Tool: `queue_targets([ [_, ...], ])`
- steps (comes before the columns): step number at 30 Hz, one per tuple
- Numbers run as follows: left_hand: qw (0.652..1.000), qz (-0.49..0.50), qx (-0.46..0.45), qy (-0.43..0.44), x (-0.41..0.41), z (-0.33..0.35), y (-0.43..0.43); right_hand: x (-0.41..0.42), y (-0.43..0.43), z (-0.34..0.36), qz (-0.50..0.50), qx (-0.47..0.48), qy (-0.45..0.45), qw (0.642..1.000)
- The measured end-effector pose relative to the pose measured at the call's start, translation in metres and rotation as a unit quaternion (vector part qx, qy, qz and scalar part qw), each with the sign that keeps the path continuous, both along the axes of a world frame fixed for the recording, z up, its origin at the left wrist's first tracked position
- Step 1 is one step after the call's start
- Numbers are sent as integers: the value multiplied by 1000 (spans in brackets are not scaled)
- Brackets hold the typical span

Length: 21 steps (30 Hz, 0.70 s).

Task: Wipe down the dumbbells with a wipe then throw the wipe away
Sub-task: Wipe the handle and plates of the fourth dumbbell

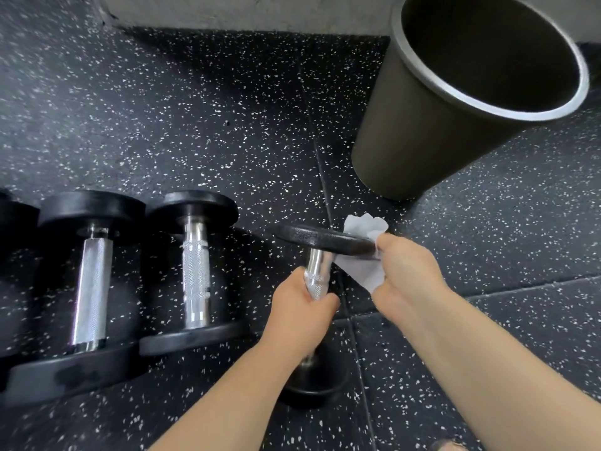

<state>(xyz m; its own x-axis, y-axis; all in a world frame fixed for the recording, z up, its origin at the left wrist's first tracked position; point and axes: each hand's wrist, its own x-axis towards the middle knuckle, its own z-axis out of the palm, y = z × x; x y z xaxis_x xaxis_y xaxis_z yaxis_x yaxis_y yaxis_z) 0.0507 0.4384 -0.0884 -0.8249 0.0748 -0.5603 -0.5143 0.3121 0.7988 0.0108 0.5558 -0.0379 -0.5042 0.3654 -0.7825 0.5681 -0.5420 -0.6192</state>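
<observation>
Knurled, shiny chrome dumbbell handles [195, 275], matt black textured weight plate [325, 240], soft white crumpled wipe [366, 227], speckled rubber floor [162, 109].

Black, chrome and white speckle

The floor [195, 109] is black, flecked all over with small white and pale grey specks. At 8 o'clock, the left dumbbell [92, 288] and middle dumbbell [195, 275] have matte black heads and bright chrome handles with fine knurled crosshatching. The held dumbbell [325, 240] at 6 o'clock shows the same black and chrome. The wipe [361, 273] is white. The bin [406, 125] at 2 o'clock is dark brown-black with a pale silver-grey rim. The wall [244, 11] at 12 o'clock is plain grey.
</observation>
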Motion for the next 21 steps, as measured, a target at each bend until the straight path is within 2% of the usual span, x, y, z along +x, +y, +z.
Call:
queue_targets([
  [4, 998, 37, 43, -17, -3, 4, -1, -8, 2, 2, 28, -86, 8, 996],
  [8, 997, 27, 76, 4, -8, 12, 0, -16, -1, 1, 24, -130, 23, 991],
  [10, 996, 39, 74, 12, -9, 11, 0, -14, -3, 3, 13, -120, 38, 992],
  [12, 996, 39, 76, 24, -8, 8, 0, -5, -3, 5, 8, -73, 48, 996],
  [15, 997, 12, 68, 44, -2, 8, -1, 8, 6, 4, 62, 44, 59, 995],
  [18, 995, -1, 61, 75, -5, 13, 2, 14, 16, 12, 136, 149, 58, 978],
  [21, 996, 3, 68, 49, -10, 21, 8, 10, 30, 19, 150, 235, 81, 957],
])
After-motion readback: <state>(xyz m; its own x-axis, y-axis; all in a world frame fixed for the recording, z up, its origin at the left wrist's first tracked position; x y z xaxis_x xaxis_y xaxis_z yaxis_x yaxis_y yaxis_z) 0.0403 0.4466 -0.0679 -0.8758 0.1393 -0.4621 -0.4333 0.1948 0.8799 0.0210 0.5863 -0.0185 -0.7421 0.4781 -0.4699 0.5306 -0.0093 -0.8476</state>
